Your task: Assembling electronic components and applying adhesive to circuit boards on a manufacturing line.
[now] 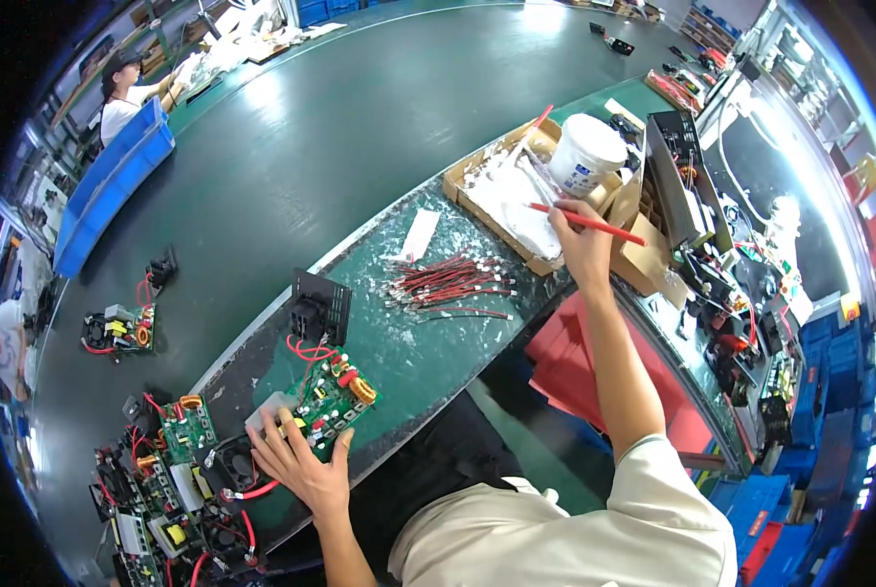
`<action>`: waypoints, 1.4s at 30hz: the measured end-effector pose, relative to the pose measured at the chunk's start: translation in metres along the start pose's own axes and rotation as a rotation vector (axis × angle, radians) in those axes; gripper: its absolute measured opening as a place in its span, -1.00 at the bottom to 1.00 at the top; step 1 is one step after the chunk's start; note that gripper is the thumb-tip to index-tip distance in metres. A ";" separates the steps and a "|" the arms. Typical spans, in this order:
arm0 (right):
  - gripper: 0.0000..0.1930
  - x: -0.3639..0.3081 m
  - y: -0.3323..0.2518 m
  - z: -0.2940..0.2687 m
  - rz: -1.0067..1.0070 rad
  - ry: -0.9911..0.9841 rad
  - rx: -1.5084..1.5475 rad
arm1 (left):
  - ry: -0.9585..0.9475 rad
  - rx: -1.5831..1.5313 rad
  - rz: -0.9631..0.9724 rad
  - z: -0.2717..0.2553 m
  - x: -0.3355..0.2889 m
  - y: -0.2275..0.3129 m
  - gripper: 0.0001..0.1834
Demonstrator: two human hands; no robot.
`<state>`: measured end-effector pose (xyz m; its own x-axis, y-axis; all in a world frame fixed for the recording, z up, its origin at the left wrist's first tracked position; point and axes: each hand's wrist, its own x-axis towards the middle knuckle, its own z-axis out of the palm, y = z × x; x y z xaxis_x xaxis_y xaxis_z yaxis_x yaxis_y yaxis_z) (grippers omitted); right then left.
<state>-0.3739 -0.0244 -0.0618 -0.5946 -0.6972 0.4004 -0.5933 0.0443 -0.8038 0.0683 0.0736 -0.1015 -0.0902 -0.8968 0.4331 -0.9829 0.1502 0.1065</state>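
Observation:
My right hand (584, 245) pinches a slim red stick (616, 231). Its far tip reaches over white paste (528, 223) in a shallow cardboard tray (539, 264). Another red-ended tool (539, 121), smeared white, leans in that tray. At the lower left, my left hand (306, 474) has its fingers spread over the near edge of a green circuit board (338, 393) with a copper coil and components. Red wires run from the board to a black fan housing (322, 308). Between my hands lies a pile of red and black wire leads (448, 282) with white connectors.
A white tub (586, 155) stands at the tray's far right. More circuit boards with fans (169, 489) crowd the left; another assembly (125, 331) sits on the dark belt (379, 108). A person (125, 88) is beyond a blue bin (115, 186). Electronic parts fill the right side.

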 end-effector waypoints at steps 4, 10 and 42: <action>-0.77 -0.002 0.016 0.006 -0.012 -0.029 0.143 | -0.010 0.008 0.000 0.000 0.000 0.001 0.01; -0.77 0.002 0.005 0.003 0.147 -0.074 0.105 | -0.006 0.008 -0.004 0.002 0.001 0.000 0.01; -0.81 -0.130 -0.164 0.005 -0.094 -0.920 0.555 | 0.231 -0.309 -0.053 0.017 -0.003 -0.011 -0.53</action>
<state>-0.1965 0.0549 0.0158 0.2142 -0.9615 0.1724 -0.1482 -0.2064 -0.9672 0.0764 0.0674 -0.1188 0.0323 -0.7944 0.6065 -0.8872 0.2566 0.3834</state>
